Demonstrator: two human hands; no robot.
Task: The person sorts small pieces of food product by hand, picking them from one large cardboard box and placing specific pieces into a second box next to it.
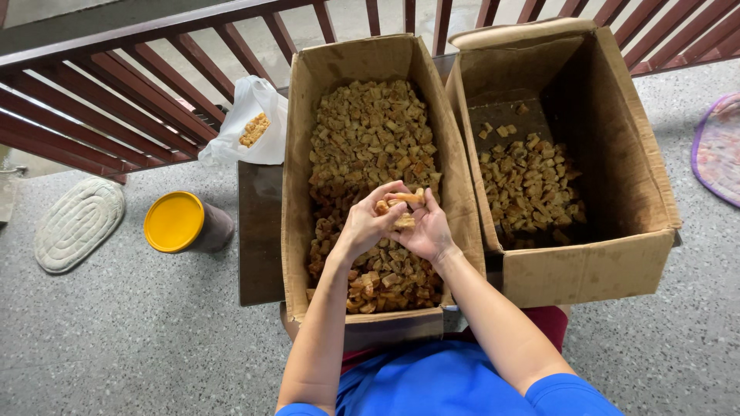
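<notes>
We see the fingertips of the left hand (368, 223) and right hand (426, 229) clamped together on one tan fried piece (404, 199), held between both thumbs above the fuller left cardboard box (296, 192), with the emptier right cardboard box (617, 154) just beside it.

Two open brown cardboard boxes: the left box (362, 177) nearly full of small tan fried pieces, too many to count, the right box (586, 154) holding a thinner layer. One yellow-lidded round container (181, 223), one white plastic bag (250, 123) of pieces, one grey oval mat (77, 223), perhaps a second, purple-edged mat (718, 146).
</notes>
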